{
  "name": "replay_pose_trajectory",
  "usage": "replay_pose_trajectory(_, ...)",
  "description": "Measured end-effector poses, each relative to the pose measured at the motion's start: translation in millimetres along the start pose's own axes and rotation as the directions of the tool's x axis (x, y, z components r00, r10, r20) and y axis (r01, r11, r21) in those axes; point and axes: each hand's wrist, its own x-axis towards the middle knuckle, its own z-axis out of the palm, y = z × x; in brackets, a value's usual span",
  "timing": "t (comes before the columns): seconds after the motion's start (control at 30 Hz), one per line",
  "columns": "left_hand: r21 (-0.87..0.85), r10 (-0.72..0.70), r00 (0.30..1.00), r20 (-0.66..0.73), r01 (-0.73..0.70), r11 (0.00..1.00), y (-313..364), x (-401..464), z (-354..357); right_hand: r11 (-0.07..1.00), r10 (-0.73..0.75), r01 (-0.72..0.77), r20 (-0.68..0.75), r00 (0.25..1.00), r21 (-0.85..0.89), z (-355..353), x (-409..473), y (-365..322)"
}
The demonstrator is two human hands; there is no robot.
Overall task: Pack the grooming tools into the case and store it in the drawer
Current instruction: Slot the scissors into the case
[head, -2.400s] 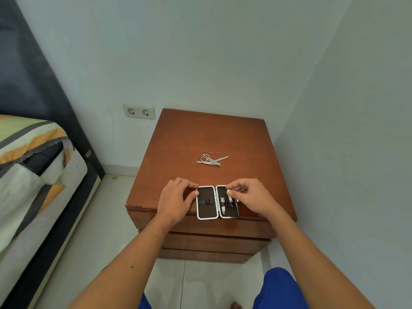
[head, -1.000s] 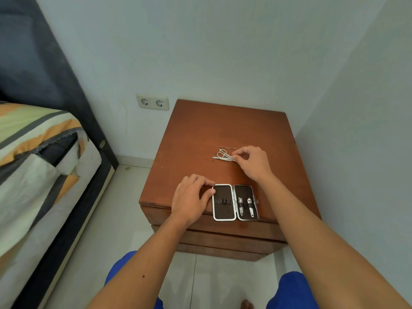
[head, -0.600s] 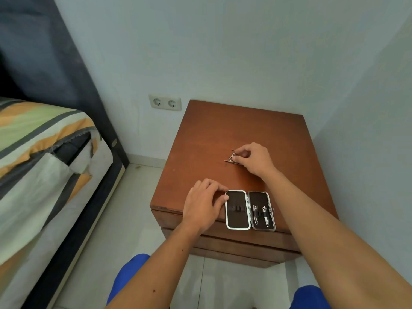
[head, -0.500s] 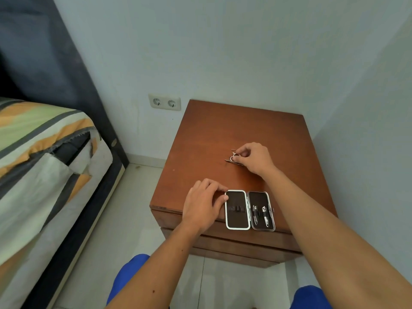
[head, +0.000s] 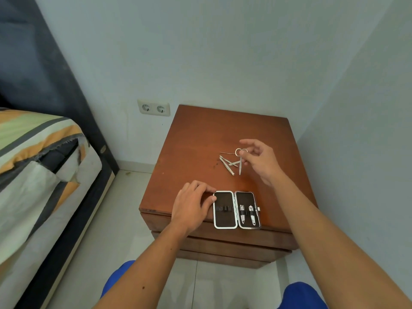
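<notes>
A small grooming case (head: 225,217) lies open at the front edge of the wooden nightstand (head: 200,141). Its right half holds two nail clippers (head: 247,216) under elastic loops; its left half has bare loops. My left hand (head: 191,204) rests on the nightstand with its fingertips against the case's left edge. My right hand (head: 259,160) pinches small silver scissors (head: 240,160) by the finger rings, tips pointing down, lifted just above the top. Tweezers and a file (head: 227,166) and a thin pick (head: 226,153) lie loose beside them.
Closed drawer fronts (head: 223,244) sit below the nightstand top. A bed (head: 40,166) with striped bedding stands at the left, and a double wall socket (head: 153,107) is behind. The right wall runs close to the nightstand. Tiled floor lies between bed and nightstand.
My right hand left the case, reached to the loose tools, pinched the scissors and lifted them off the pile. My left hand stayed at the case.
</notes>
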Motion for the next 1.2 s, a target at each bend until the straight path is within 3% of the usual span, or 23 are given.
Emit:
replay_pose_trajectory(0.27, -0.004, -0.001, 1.0, 0.001, 0.001, 1.0, -1.3, 2.4, 1.0, 0.998, 0.04, -0.045, 0.102, 0.994, 0.052, -21.4, -49.8, 18.8)
replay_pose_trajectory(0.5, 0.01, -0.002, 1.0, 0.004, 0.002, 1.0, -0.6, 2.4, 0.5, 0.999, 0.047, -0.041, 0.176, 0.983, -0.034, -23.3, -75.0, 31.5)
replay_pose_trajectory(0.73, 0.011, -0.006, 1.0, 0.006, 0.006, 1.0, -0.3, 2.9, 0.9, 0.993, 0.039, -0.025, 0.123, 0.992, -0.116, -23.6, -83.1, 38.9)
replay_pose_trajectory(0.9, 0.014, -0.009, 1.0, 0.009, 0.009, 1.0, -0.7, 2.9, 1.4, 0.995, 0.084, -0.078, 0.1, 0.991, -0.062, -24.9, -80.8, 42.8)
replay_pose_trajectory(1.1, 0.008, -0.01, 1.0, 0.019, 0.01, 1.0, -0.9, 3.1, 0.2, 0.978, 0.047, -0.016, 0.14, 0.989, -0.209, -23.9, -83.7, 41.8)
replay_pose_trajectory(1.2, -0.004, -0.004, 1.0, 0.011, 0.004, 1.0, -1.3, 3.1, 0.9, 0.937, -0.034, 0.086, 0.157, 0.987, -0.339, -21.8, -90.4, 42.7)
